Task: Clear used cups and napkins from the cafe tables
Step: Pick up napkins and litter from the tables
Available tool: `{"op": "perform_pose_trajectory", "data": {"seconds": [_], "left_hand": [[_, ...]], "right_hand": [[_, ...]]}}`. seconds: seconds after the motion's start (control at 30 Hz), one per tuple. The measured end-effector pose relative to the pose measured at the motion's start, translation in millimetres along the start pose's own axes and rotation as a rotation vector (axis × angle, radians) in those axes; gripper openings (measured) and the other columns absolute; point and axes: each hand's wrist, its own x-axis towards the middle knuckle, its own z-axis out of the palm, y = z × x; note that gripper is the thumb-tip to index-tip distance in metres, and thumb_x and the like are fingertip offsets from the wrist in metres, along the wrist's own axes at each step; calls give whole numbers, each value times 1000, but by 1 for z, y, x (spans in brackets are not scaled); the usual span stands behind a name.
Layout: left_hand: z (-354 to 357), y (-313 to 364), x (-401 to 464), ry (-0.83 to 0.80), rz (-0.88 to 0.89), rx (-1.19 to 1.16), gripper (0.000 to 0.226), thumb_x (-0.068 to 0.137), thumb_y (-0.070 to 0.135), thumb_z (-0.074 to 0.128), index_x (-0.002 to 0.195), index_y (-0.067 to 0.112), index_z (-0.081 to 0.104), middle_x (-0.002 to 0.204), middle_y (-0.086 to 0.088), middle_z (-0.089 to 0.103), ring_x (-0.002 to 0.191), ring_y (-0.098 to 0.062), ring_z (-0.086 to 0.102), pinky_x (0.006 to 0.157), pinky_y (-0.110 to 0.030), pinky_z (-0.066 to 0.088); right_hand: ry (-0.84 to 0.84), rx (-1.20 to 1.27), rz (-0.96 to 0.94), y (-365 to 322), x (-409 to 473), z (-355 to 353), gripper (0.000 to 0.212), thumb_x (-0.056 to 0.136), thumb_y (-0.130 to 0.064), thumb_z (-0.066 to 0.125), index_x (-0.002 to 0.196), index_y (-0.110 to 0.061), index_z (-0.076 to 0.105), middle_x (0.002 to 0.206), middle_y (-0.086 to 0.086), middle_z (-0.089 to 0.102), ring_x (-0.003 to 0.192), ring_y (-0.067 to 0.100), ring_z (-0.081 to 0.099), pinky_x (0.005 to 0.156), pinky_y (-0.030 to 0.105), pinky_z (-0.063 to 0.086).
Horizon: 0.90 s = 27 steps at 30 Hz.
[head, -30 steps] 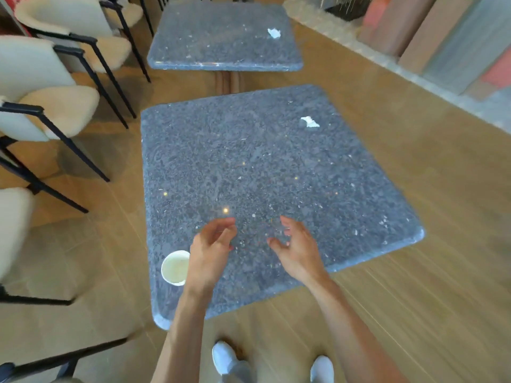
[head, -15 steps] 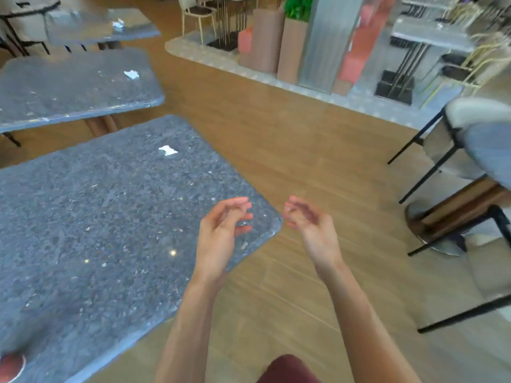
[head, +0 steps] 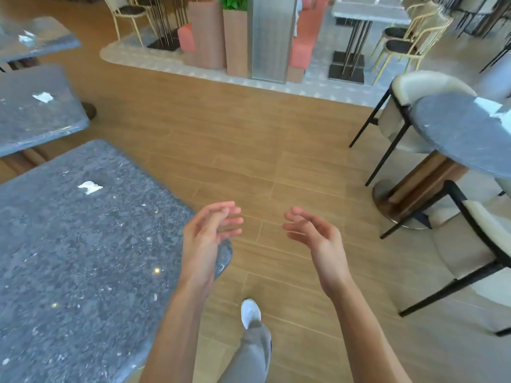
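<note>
Head view: both hands are empty, left hand point(head: 206, 239) over the corner of the nearest granite table point(head: 69, 272), right hand point(head: 318, 239) out over the wood-plank floor point(head: 249, 150), fingers loose and apart, probably mid-stride. Crumpled napkins sit untouched on that table point(head: 90, 187) and the next one back point(head: 43, 97). No cup visible. Cream chairs point(head: 414, 87) ring a round table point(head: 464, 139) on the right.

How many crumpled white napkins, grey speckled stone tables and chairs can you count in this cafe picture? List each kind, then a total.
Crumpled white napkins: 3 (nearest table, next table, far table)
Grey speckled stone tables: 5 (nearest, next, far left, round one on the right, far back)
Chairs: at least 5; more at the blurred top-right edge cannot be counted
Total: at least 13
</note>
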Motion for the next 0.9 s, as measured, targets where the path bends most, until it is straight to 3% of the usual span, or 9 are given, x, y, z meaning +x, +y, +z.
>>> {"op": "perform_pose_trajectory", "data": {"seconds": [0.17,0.37,0.43,0.57,0.7,0.77,0.9], "left_hand": [[34,-14,79,9,-5,-59,21,102,4,53,103,2,73,98,-17,76,88,-28,72,77,-36,61],[45,-6,186,49,-14,-109,22,102,7,54,99,9,76,97,-15,77,90,-28,74,78,-36,61],[32,2,218,97,8,-123,22,102,8,54,99,10,76,97,-14,77,89,-28,75,77,-37,61],[-5,21,257,273,46,-153,18,91,20,61,98,11,75,95,-11,77,87,-25,74,78,-37,62],[-45,25,272,432,82,-138,20,103,13,56,102,10,76,98,-10,78,89,-24,75,73,-29,60],[-61,24,276,546,79,-144,21,104,14,55,102,11,76,99,-10,78,91,-26,75,73,-28,60],[-82,21,285,787,81,-189,22,89,27,62,100,13,75,101,-9,77,92,-26,74,76,-33,60]], "right_hand": [[-22,-67,-13,-6,80,-2,20,96,-19,64,113,-16,75,109,0,78,103,20,74,99,42,56],[-116,-199,-27,-42,203,28,20,100,-23,60,114,-22,75,107,-3,79,102,19,74,105,48,51],[-169,-203,-56,-52,240,51,21,100,-23,60,115,-21,75,107,-3,79,103,17,74,104,45,53],[-297,-119,-64,-68,290,113,23,92,-21,66,112,-12,74,109,2,79,102,23,74,91,32,59],[-497,-105,-40,-69,321,182,23,85,-26,70,105,-14,75,109,8,77,96,21,75,86,29,60],[-608,-123,-32,-61,335,212,11,93,-16,71,103,-17,75,107,8,78,94,18,75,85,29,59],[-808,-175,-7,-43,369,269,21,99,-5,60,109,-21,71,99,-4,80,92,17,75,82,25,59]]}}
